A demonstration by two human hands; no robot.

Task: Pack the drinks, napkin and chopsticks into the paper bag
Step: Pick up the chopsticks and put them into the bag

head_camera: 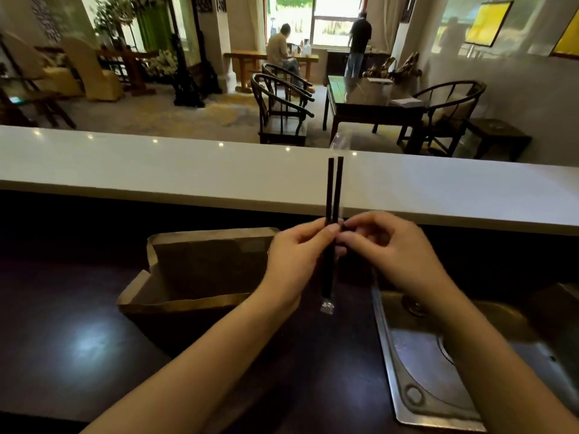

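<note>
A pair of black chopsticks in a clear plastic sleeve stands upright in the middle of the view, above the dark counter. My left hand pinches them at mid-length from the left. My right hand pinches the same spot from the right, fingertips nearly touching the left thumb. The sleeve's loose ends show at top and bottom. An open brown paper bag stands on the counter just left of my left hand, mouth up; its inside is dim. No drinks or napkin are visible.
A steel sink lies at the right under my right forearm. A long white ledge runs across behind the dark counter. Beyond it are dark wooden chairs, a table and two people far back.
</note>
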